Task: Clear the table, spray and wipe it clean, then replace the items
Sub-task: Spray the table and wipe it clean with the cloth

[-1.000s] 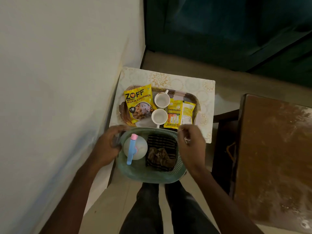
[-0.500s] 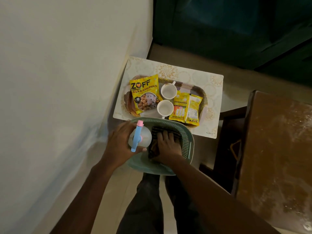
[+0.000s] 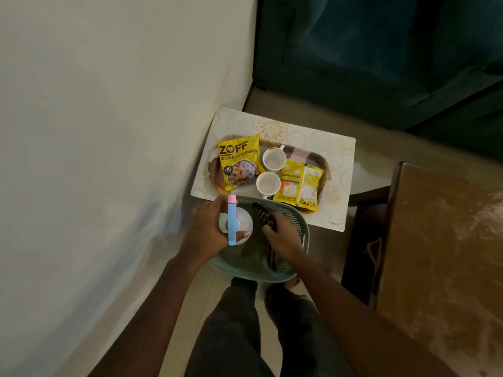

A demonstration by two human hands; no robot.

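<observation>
Nearest you: your legs in dark trousers, standing on the pale floor.

Above them sits the green plastic basket, perforated walls, its far rim overlapping the near edge of the table mat.

Basket contents:
- spray bottle, white body, blue trigger head, pink nozzle tip pointing away from you, on the left side
- dark striped cloth, on the right side

Your left hand is wrapped around the spray bottle, thumb across its near side, firm hold. Your right hand is down in the basket with fingers spread on the cloth; can't tell whether it's actually pinching it or only resting on top.

Past the basket, the table is covered by the cream mat with gold floral print. On it is a woven tray, still loaded:
- Zoff soya chunks packet, left
- two white cups, centre, both empty, one behind the other
- two smaller yellow sachets, right, side by side, near ends at the basket rim

Right of you: a brown wooden tabletop. Left: the pale wall. Far side: a dark green curtain.
</observation>
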